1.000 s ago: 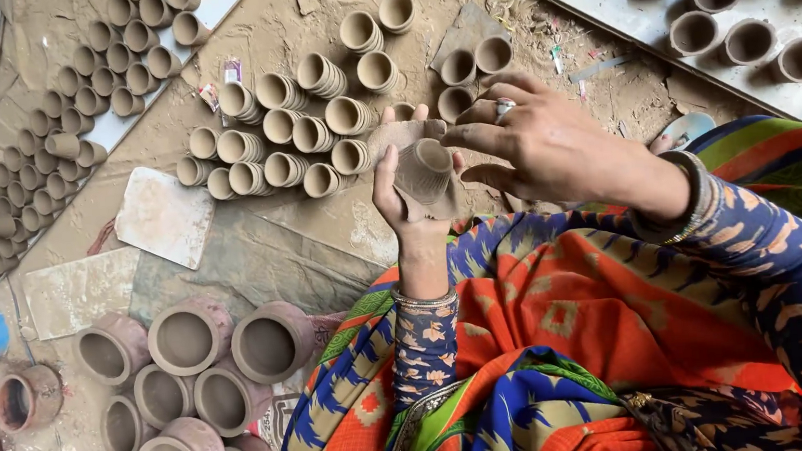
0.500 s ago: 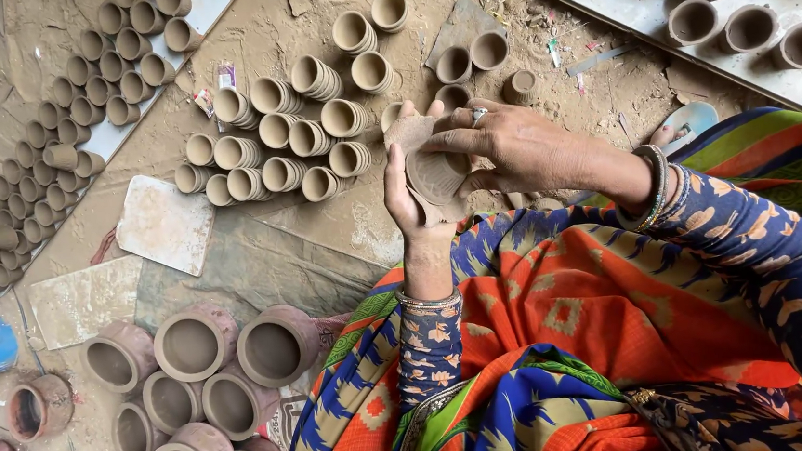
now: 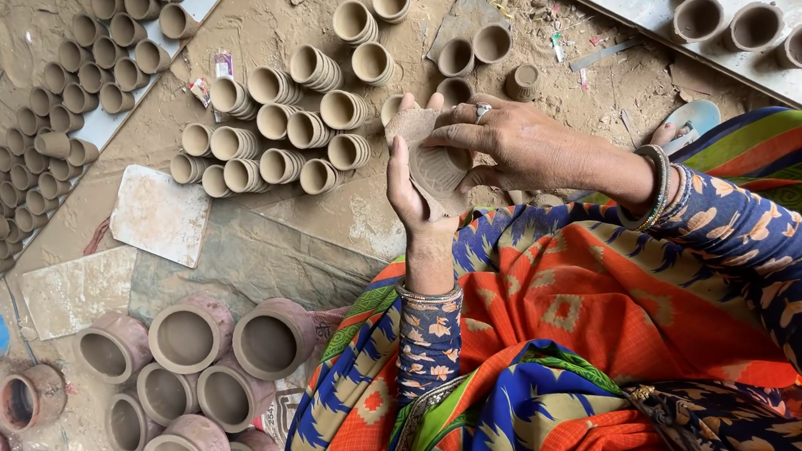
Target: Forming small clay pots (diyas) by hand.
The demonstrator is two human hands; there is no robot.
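Over my lap, my left hand cradles a small clay cup from below, fingers wrapped round its side, while my right hand closes on it from above, fingertips pressing a scrap of rough cloth or paper against its rim. Both hands are clamped on this one cup, so I judge it is only partly finished. By my left knee stands a cluster of bigger clay pots, dark and damp-looking. Just beyond my hands, on the dusty floor, lie rows of small pale cups on their sides, which I take as done. More cups fill a board at far left, and darker ones stand on a tray at far right.
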